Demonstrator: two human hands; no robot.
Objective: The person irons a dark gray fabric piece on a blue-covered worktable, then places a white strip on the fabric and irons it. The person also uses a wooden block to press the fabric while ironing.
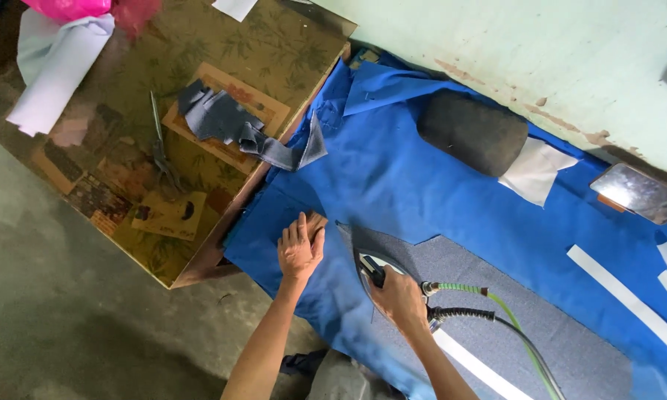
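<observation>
My right hand [399,298] grips the handle of a steam iron [370,261], which rests on a grey fabric piece [489,292] laid over a blue cloth-covered table [393,178]. A green hose and a black cable [470,290] run from the iron toward the lower right. My left hand [301,246] lies flat with fingers together on the blue cloth, just left of the grey fabric's edge.
A dark padded pressing cushion [473,132] and a white cloth [535,170] lie at the back. White strips [630,300] sit at right. A side table [156,133] at left holds grey fabric scraps [222,118], scissors [159,144] and card patterns.
</observation>
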